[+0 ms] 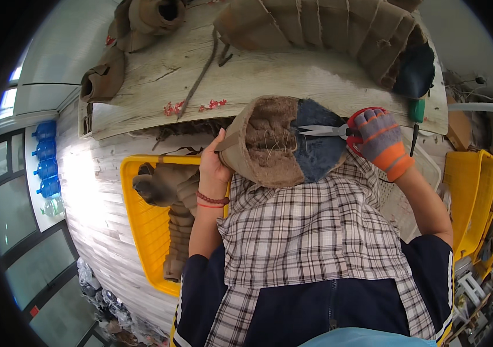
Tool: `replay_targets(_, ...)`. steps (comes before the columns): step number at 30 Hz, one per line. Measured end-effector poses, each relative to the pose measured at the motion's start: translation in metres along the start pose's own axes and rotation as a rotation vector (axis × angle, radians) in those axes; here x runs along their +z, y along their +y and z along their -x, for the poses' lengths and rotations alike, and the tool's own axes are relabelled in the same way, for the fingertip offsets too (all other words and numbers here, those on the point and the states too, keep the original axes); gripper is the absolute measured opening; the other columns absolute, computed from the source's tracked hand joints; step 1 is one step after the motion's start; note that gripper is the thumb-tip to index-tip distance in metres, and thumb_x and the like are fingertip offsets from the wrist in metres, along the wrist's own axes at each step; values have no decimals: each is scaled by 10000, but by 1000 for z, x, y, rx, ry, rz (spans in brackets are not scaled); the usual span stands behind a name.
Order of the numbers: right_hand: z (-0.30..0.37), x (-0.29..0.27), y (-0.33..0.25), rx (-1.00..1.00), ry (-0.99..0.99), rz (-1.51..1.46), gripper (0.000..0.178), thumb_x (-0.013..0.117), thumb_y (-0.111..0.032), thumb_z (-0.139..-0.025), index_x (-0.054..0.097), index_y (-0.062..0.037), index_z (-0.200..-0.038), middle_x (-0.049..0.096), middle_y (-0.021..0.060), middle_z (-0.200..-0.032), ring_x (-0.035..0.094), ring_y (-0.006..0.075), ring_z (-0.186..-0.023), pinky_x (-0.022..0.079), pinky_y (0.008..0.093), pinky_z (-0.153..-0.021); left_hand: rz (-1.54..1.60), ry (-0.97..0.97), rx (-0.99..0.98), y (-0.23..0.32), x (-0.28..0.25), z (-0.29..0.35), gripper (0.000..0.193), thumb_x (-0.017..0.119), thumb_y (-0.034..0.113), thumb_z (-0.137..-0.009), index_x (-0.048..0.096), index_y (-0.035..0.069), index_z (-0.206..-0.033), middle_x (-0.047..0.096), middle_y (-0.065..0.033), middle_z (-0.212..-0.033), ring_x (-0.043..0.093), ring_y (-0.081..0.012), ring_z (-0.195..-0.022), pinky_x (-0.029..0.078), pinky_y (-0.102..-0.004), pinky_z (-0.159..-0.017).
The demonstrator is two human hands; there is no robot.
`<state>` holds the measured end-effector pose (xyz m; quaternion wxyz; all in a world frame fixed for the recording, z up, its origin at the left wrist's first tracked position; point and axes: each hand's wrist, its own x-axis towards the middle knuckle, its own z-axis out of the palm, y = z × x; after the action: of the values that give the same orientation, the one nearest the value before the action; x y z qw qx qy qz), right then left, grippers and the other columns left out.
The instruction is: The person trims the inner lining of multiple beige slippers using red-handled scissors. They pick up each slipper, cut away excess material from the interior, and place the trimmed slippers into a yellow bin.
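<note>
My bare left hand [214,163] grips the left rim of a brown felt-like fibre pot [269,141] held over my lap, its open inside facing up and part of it dark blue. My right hand [380,139], in a grey and orange glove, holds red-handled scissors [339,130]. The blades point left into the pot's opening. A red bead bracelet sits on my left wrist. A plaid apron [310,231] covers my lap below the pot.
A worn wooden table [292,75] lies ahead with stacked brown pots [327,23], more pots at its left end [107,75] and a twig. A yellow crate [142,231] with brown pots stands at my left; another yellow crate [472,191] at my right. Blue bottles [47,159] far left.
</note>
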<state>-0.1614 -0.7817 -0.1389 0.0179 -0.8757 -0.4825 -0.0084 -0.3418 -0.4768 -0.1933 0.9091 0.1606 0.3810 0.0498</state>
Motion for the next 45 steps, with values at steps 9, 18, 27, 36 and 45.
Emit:
replay_targets(9,-5,3,-52,592,-288,-1318,305,687,-150,-774,551,-37,-1023,597,62,-716,591,175,-626,473,275,-584,-337,-40,193,3,-11,5,196,546,135,-913,586,5,-1055,622,-116,-1044,595,-194,-915,471,-309,-816)
replay_targets(18,2,42,-85,577,29,-1437,363,698,-234,-761,551,-50,-1037,640,127,-810,636,249,-725,487,329,-632,-1729,-264,759,-59,120,76,396,651,137,-829,475,-63,-1122,520,-201,-1149,555,-297,-1033,467,-329,-866)
replay_targets(27,-15,48,-104,565,-187,-1334,474,695,-287,-760,523,-31,-1119,635,172,-890,612,282,-821,495,346,-694,-2182,351,659,-58,61,28,769,711,460,-732,407,-96,-1167,543,-288,-1086,543,-416,-1022,450,-420,-860)
replay_targets(36,-20,55,-108,507,-215,-1337,542,713,-359,-734,510,-36,-1119,648,192,-892,638,353,-820,511,388,-682,-2362,314,670,-52,62,12,333,655,284,-810,541,-21,-882,621,-215,-868,604,-414,-753,482,-454,-669)
replay_targets(45,-16,50,-103,498,-183,-1200,576,694,-379,-748,500,-31,-1163,654,194,-939,638,345,-867,512,391,-732,-1299,277,372,-42,55,16,109,592,74,-861,612,5,-779,566,-13,-648,528,-88,-543,449,-233,-513)
